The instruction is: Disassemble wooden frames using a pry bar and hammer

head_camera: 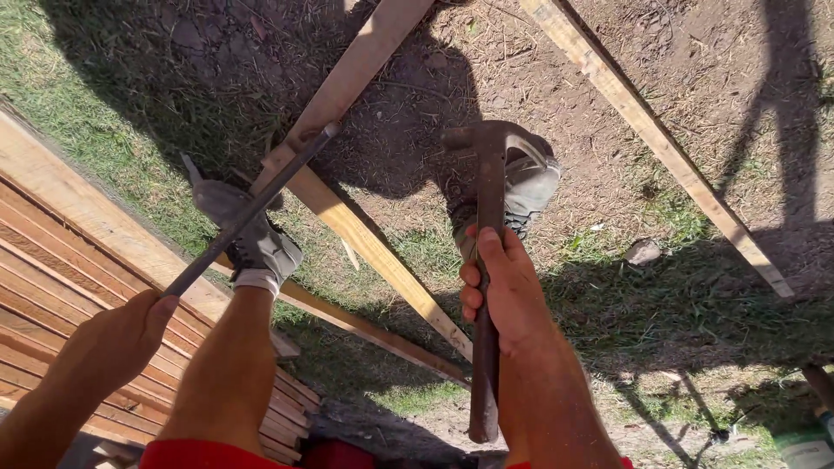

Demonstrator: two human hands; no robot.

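Head view, looking straight down. Left hand (pixel 117 334) at lower left of frame, grip closed round the near end of a thin metal rod (pixel 248 213). Rod's long axis runs diag. up-right from that fist to its tip at upper centre, where it meets the wooden batten (pixel 369 243) just by the left shoe (pixel 252 234). So the contact pt lies up and to the right of the left grip, well apart from it.

Right hand (pixel 504 291) at centre-right, grip wrapped tight on the handle of a hammer (pixel 488 260), thumb pointing up along the shaft. Hammer's axis near vertical in frame, head up top by the right shoe (pixel 526 187), butt end low between the legs. Hammer head sits right of the rod tip, near but apart; right hand is the closer one to that spot.

Both forearms come in from bottom edge, elbows bent. Stacked planks (pixel 52 260) at left, a second batten (pixel 651 130) slanting across upper right over dirt and grass (pixel 695 330).
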